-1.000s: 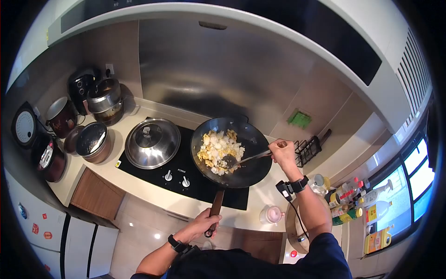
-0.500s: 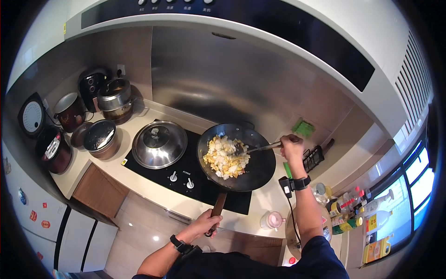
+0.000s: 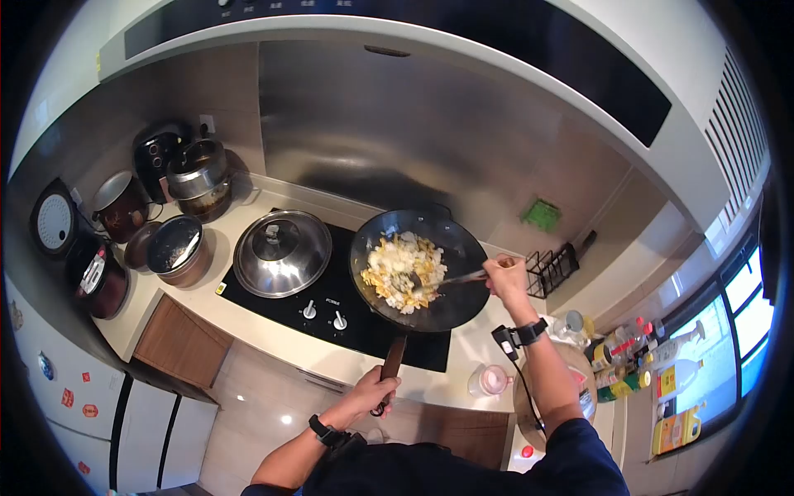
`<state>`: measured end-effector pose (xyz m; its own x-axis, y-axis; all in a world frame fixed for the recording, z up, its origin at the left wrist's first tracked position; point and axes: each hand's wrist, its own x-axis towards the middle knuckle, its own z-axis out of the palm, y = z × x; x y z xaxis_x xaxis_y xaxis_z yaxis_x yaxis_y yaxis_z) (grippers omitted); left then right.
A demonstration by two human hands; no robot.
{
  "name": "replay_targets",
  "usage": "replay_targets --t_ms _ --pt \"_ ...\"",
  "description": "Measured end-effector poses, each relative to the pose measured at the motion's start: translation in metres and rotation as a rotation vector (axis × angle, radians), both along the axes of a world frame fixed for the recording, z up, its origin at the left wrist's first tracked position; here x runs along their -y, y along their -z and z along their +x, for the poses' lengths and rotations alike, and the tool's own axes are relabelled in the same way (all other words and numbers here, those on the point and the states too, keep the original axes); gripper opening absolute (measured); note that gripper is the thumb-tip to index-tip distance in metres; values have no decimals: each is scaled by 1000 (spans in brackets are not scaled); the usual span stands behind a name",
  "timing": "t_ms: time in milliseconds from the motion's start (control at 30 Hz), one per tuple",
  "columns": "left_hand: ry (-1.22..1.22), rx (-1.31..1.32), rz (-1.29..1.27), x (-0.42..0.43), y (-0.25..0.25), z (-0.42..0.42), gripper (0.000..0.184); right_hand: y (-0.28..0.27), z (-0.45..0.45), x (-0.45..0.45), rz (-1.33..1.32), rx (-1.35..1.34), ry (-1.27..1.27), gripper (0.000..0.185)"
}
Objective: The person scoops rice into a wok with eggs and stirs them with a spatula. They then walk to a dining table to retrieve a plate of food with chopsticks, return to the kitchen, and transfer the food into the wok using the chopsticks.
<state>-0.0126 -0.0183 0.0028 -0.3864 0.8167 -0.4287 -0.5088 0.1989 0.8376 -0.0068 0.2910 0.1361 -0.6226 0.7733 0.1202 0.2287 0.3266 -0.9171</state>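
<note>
A dark wok (image 3: 459,289) sits on the right part of the black cooktop (image 3: 356,328), its brown handle pointing toward me. My left hand (image 3: 372,392) is wrapped round that handle. White rice mixed with yellow egg-like pieces (image 3: 403,269) lies in the left half of the wok. My right hand (image 3: 506,277) grips a metal spatula (image 3: 463,279), whose blade rests in the food. To the left of the wok, a domed steel lid (image 3: 283,254) with a dark knob covers the other burner.
Left on the counter stand a pot with a white utensil (image 3: 184,252), a steel steamer pot (image 3: 198,178) and a rice cooker (image 3: 99,277). A pink-white jar (image 3: 490,381) is near the front edge; bottles (image 3: 620,380) and a wire rack (image 3: 552,269) are at right.
The spatula has moved within the wok, and the rice and egg have shifted. My right hand has dropped slightly since half a second ago. My left hand keeps its hold on the handle.
</note>
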Motion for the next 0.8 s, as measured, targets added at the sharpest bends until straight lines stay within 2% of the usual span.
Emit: replay_targets --t_ms 100,300,333,367,433,567,667,800 --pt "12 -10 29 -5 -1 -7 20 3 -3 -3 4 -18 0 17" --pt "22 -25 26 -4 1 -6 20 -28 -7 -5 146 -74 89 17" --pt "19 -17 26 -5 -1 -8 20 -15 -14 -11 144 -152 57 17" --pt "25 -12 29 -5 -2 -9 20 14 -24 -18 99 -91 94 17" --pt "37 -7 35 -4 -4 -8 21 26 -29 -15 19 -103 137 18" --pt "77 -46 20 -4 -2 -11 22 -8 -21 -5 75 -92 91 19" --pt "75 -40 27 -3 -4 -12 23 -31 0 -16 209 53 30 19" --pt "55 -19 0 -2 -7 -10 23 5 -7 1 86 -36 34 17"
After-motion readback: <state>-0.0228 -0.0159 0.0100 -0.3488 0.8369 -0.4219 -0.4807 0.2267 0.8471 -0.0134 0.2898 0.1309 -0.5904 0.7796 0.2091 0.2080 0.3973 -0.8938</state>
